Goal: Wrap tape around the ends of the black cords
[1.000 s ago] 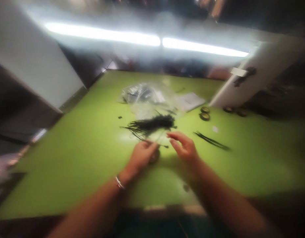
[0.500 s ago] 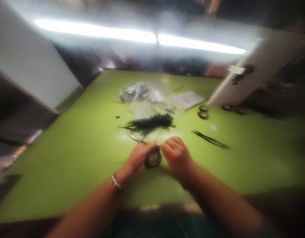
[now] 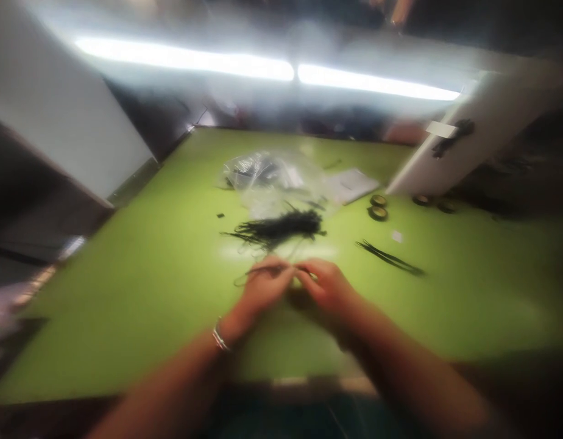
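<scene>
My left hand (image 3: 265, 283), a bracelet at its wrist, is closed on a thin black cord (image 3: 264, 269). A loop of the cord sticks out to the left over the back of the hand. My right hand (image 3: 327, 285) is closed close beside it, and the fingertips of both meet. Between the right thumb and fingers shows the dark edge of what looks like a roll of black tape (image 3: 305, 269), mostly hidden by the hand. Just beyond my hands lies a tangled bundle of black cords (image 3: 281, 227) on the green table (image 3: 148, 292).
Behind the bundle rest a clear plastic bag (image 3: 267, 174) and a white paper pad (image 3: 352, 184). To the right are tape rolls (image 3: 378, 212), a white scrap (image 3: 397, 236) and a few separate black cords (image 3: 389, 257). White panels (image 3: 464, 146) stand at both sides.
The tape roll that hung below my left hand has left that spot and now shows partly in my right hand. My left hand has turned, its back now upward, with the cord across it.
</scene>
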Demonstrator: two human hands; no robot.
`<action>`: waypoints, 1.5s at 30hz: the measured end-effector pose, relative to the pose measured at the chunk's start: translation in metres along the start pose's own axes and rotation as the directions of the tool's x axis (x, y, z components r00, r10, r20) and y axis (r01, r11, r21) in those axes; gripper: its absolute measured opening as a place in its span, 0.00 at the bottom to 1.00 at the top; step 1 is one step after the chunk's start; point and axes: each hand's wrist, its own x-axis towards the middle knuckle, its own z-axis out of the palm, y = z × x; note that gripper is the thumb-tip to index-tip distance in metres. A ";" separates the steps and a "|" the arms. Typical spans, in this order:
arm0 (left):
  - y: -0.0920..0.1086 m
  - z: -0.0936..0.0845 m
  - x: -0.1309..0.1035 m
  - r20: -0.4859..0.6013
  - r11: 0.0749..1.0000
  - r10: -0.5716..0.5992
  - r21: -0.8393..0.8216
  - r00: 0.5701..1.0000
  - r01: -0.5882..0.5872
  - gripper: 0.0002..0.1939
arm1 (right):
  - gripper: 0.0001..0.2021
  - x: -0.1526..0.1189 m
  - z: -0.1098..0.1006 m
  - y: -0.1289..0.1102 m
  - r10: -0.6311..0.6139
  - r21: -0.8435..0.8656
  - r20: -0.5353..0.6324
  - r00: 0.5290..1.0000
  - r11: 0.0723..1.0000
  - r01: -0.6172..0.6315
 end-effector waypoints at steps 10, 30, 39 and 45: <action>0.014 0.000 -0.002 0.173 0.982 -0.138 -0.102 0.975 0.157 0.16 | 0.09 -0.002 -0.006 0.002 -0.235 -0.289 -0.127 0.964 0.938 0.191; 0.016 -0.002 -0.001 0.153 0.895 -0.318 -0.276 0.936 0.350 0.17 | 0.06 -0.003 -0.007 0.001 -0.404 -0.469 -0.140 0.904 0.831 0.299; 0.014 -0.005 0.000 0.164 0.929 0.291 0.187 0.943 -0.320 0.08 | 0.13 0.002 -0.014 -0.003 0.088 0.040 0.098 0.991 0.995 -0.093; 0.017 -0.009 0.002 0.277 0.991 0.055 0.103 0.959 -0.087 0.07 | 0.12 0.001 -0.015 0.001 -0.140 -0.117 -0.037 0.989 0.984 0.135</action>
